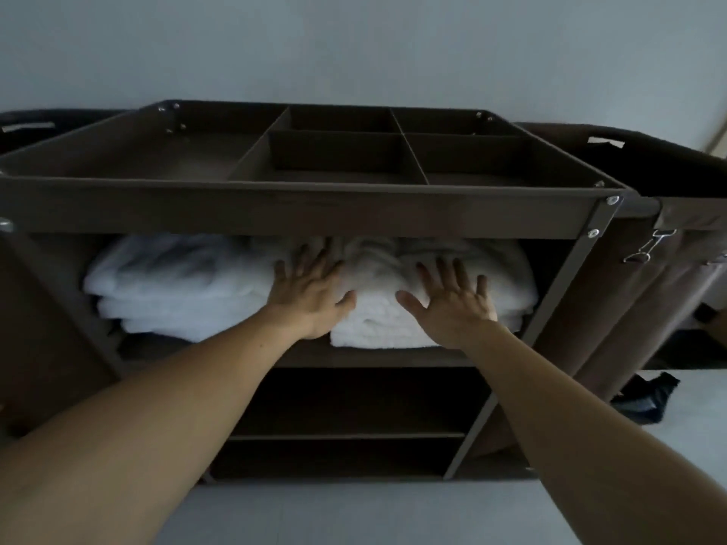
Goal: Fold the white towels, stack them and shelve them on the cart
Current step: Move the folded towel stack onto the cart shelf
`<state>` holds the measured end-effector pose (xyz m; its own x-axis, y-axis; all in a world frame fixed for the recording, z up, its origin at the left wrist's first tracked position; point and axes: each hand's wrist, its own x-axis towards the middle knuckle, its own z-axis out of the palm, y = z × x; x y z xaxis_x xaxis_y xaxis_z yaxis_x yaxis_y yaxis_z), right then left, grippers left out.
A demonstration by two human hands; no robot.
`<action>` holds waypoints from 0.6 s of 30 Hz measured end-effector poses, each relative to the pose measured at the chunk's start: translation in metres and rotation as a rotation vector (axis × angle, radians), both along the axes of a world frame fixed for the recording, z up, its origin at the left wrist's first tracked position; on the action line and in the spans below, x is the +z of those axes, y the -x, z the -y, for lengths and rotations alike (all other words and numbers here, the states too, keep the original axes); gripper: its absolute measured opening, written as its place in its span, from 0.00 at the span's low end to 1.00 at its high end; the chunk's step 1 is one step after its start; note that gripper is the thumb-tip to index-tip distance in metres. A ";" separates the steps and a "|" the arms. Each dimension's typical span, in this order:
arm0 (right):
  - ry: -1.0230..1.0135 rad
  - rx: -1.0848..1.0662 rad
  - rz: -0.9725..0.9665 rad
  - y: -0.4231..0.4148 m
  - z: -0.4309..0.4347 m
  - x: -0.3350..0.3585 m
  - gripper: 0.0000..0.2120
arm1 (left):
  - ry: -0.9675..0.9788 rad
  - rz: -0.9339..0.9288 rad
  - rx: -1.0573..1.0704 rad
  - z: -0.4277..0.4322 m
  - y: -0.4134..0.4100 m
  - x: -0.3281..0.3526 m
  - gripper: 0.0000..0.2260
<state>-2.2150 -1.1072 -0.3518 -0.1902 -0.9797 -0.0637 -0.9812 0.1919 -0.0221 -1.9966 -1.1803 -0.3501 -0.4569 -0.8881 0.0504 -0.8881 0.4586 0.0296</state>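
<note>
Two stacks of white towels (177, 293) sit side by side on the upper shelf (373, 357) of the cart (314, 214); left grip (310, 297) and right grip (452, 304), fingers straight and spread apart, press flat on them.

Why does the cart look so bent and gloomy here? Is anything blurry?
Head view: the wide-angle lens bows the cart and stretches the forearms; dim light leaves the lower shelves in shadow; the white towels look soft and blurred around the left hand and right hand; no glare.
</note>
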 end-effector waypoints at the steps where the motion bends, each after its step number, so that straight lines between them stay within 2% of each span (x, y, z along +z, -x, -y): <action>1: -0.029 0.020 0.004 -0.014 -0.008 0.007 0.37 | -0.032 0.021 0.017 -0.012 -0.013 0.007 0.29; 6: -0.088 0.116 0.077 -0.088 -0.053 0.060 0.37 | -0.174 0.042 0.089 -0.072 -0.073 0.051 0.30; 12: -0.059 0.267 0.127 -0.175 -0.101 0.132 0.36 | -0.117 -0.004 0.192 -0.139 -0.145 0.107 0.30; 18: -0.097 0.448 0.058 -0.239 -0.138 0.154 0.37 | -0.122 0.019 0.355 -0.210 -0.210 0.133 0.31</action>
<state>-1.9760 -0.9695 -0.1974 0.2575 -0.9535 -0.1568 -0.9655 -0.2473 -0.0820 -1.7871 -0.9702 -0.2171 -0.1197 -0.9903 -0.0709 -0.9921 0.1166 0.0465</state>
